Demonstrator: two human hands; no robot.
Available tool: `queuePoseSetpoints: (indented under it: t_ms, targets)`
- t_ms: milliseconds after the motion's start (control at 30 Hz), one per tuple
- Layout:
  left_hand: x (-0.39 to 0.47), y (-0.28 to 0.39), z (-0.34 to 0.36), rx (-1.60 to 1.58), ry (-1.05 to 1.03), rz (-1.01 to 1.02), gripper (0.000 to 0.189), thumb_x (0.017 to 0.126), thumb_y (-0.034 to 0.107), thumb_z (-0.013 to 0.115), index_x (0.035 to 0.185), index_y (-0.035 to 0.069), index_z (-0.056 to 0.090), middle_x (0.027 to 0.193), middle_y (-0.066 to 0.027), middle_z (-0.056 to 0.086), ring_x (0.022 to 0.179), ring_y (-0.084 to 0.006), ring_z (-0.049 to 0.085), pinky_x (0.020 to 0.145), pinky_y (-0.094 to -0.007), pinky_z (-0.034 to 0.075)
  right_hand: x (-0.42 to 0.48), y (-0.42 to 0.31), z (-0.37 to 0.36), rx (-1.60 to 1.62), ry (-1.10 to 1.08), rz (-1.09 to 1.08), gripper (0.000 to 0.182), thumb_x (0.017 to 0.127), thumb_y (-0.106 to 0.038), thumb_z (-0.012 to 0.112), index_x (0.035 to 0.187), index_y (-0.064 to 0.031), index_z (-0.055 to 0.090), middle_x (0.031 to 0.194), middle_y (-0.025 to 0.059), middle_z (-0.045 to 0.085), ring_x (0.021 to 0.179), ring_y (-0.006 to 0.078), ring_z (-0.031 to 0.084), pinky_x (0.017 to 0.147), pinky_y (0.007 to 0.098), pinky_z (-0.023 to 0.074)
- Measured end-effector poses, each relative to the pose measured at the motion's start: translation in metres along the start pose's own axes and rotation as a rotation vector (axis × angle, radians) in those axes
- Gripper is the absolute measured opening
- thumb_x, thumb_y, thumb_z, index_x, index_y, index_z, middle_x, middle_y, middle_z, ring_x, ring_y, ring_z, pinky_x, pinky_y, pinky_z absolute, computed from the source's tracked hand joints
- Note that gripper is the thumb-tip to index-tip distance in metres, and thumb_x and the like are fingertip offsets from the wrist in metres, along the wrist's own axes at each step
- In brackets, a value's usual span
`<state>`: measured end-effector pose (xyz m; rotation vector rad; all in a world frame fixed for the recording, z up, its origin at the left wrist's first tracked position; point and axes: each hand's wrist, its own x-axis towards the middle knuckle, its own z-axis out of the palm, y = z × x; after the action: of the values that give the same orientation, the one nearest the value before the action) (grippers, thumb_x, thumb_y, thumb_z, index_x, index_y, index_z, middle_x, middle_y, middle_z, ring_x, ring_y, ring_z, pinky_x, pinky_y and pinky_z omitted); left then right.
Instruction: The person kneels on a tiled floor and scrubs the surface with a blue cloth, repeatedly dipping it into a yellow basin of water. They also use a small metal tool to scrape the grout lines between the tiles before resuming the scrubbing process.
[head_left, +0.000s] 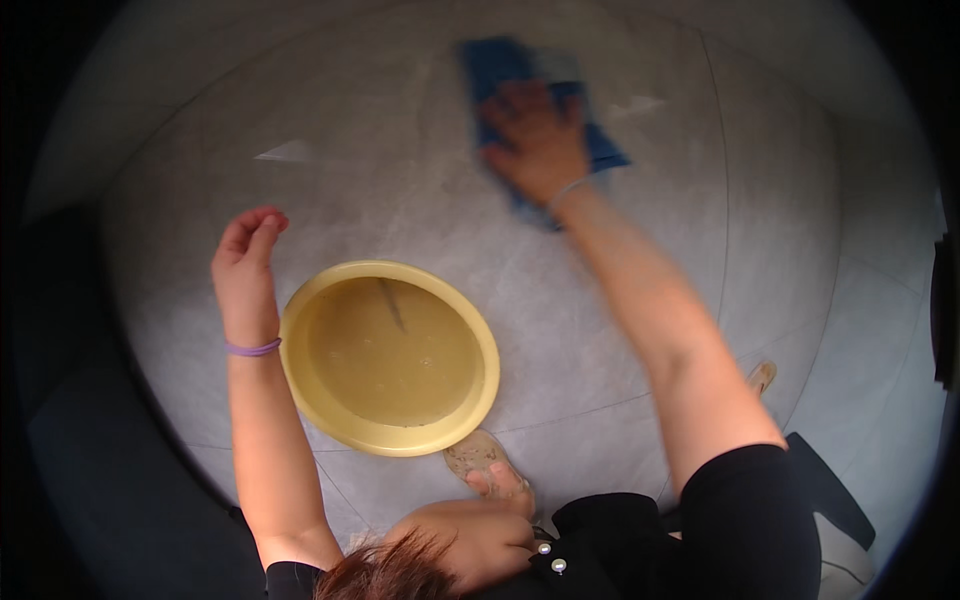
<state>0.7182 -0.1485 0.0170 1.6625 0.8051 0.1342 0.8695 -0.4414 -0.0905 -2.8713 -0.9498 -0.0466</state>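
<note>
My right hand (536, 139) lies flat with its fingers spread on a blue cloth (491, 60), pressed against the grey tiled floor (375, 202). Both hand and cloth look blurred. Left of it, my left hand (246, 244) hangs in the air with fingers curled in towards the thumb; nothing shows in it. A purple band circles that wrist. Just beside the left forearm stands a round yellow basin (491, 367), holding cloudy water (397, 360).
A foot in a sandal (476, 454) is close to the basin's near rim. Part of another sandal (763, 377) shows past my right arm. A dark surface (82, 420) runs along the left side. Small pale triangular marks (285, 152) appear on the floor.
</note>
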Motion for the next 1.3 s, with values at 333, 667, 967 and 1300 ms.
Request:
queuePoseSetpoints:
  t_ms: [333,667,967,1300]
  targets:
    - [-0.027,0.018,0.056,-0.190,-0.172,-0.019,0.014,0.089,0.009,0.053,0.098,-0.001,0.059,0.082,-0.0038,0.058,0.076,-0.0131,0.052,0.075,-0.0257,0.042,-0.041,0.120,-0.005,-0.169,-0.031,0.349,0.054,0.086,-0.045,0.046,0.136,-0.0250,0.036,0.147,0.0048,0.024,0.137,0.0296,0.013,0.100,0.0645,0.0163]
    - [-0.048,0.051,0.126,-0.184,-0.275,-0.089,0.015,0.093,0.010,0.047,0.098,0.000,0.055,0.059,0.0021,0.037,0.055,-0.0093,0.034,0.059,-0.0246,0.034,-0.214,-0.001,-0.038,0.424,-0.259,-0.266,0.053,0.079,-0.042,0.055,0.129,-0.0274,0.047,0.144,-0.0010,0.032,0.135,0.0220,0.023,0.107,0.0578,0.0083]
    - [-0.126,0.065,0.172,-0.134,-0.320,-0.180,0.012,0.094,0.014,0.047,0.093,0.006,0.056,0.056,0.0067,0.033,0.049,-0.0043,0.028,0.046,-0.0218,0.027,-0.183,0.277,-0.065,-0.192,-0.006,0.259,0.057,0.080,-0.039,0.055,0.133,-0.0235,0.042,0.146,0.0013,0.027,0.137,0.0244,0.018,0.107,0.0550,0.0109]
    - [-0.196,0.070,0.223,-0.104,-0.043,-0.277,0.015,0.095,0.015,0.043,0.095,0.005,0.054,0.056,0.0063,0.031,0.046,-0.0033,0.026,0.041,-0.0200,0.021,-0.065,0.126,-0.033,0.270,-0.176,-0.590,0.055,0.083,-0.046,0.046,0.134,-0.0237,0.042,0.146,0.0012,0.029,0.137,0.0209,0.018,0.110,0.0526,0.0075]
